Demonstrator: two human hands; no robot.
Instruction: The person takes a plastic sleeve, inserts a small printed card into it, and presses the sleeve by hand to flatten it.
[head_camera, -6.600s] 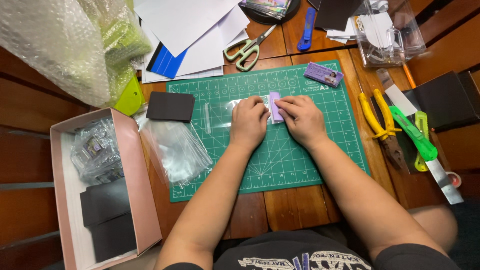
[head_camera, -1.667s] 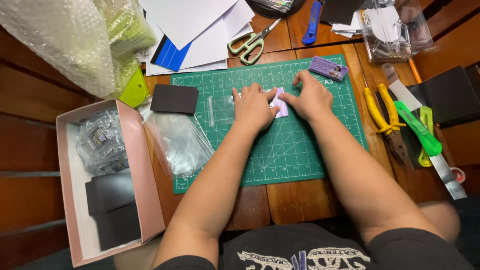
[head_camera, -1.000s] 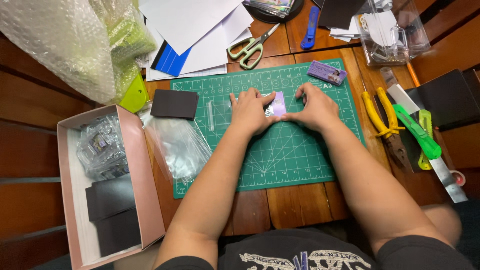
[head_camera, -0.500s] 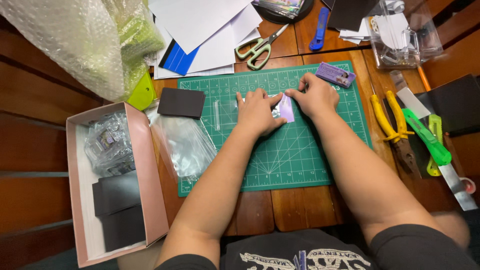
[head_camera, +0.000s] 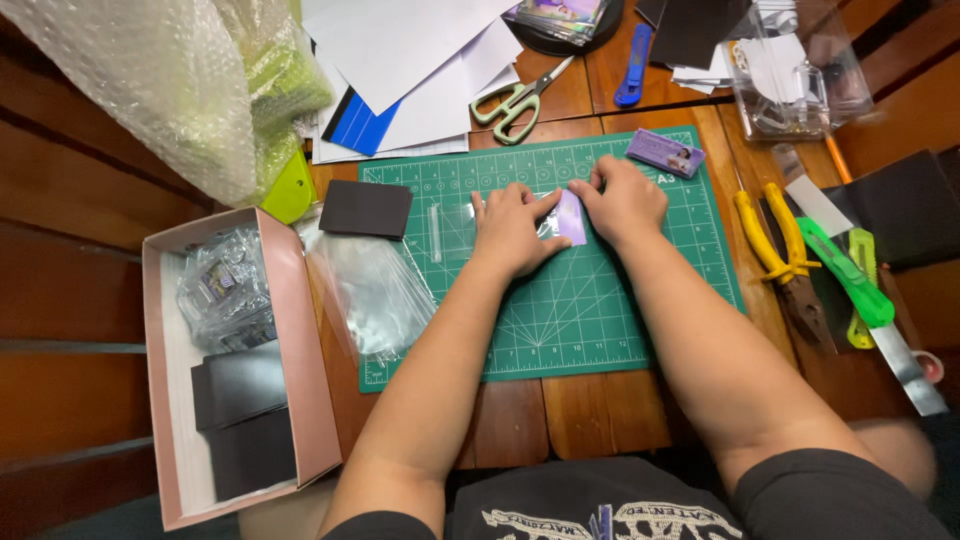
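Note:
Both hands rest on a green cutting mat (head_camera: 560, 320) on a wooden table. My left hand (head_camera: 512, 232) presses down on a clear plastic sleeve (head_camera: 450, 218) lying flat on the mat. My right hand (head_camera: 625, 200) pinches a small purple card (head_camera: 571, 216) at the sleeve's right end, and the thumb of my left hand touches the card too. Whether the card is partly inside the sleeve I cannot tell. A second purple card (head_camera: 665, 153) lies on the mat's far right corner.
A pink box (head_camera: 305, 350) with black cards and bagged items stands at left, beside loose clear bags (head_camera: 372, 292) and a black card (head_camera: 365, 208). Scissors (head_camera: 515, 100), white papers, a blue cutter (head_camera: 632, 66), yellow pliers (head_camera: 780, 250), a green knife (head_camera: 845, 275) and bubble wrap (head_camera: 170, 80) surround the mat.
Both hands and the purple card have stayed at the mat's far middle, with small finger shifts on the card and sleeve. The camera view shifted slightly.

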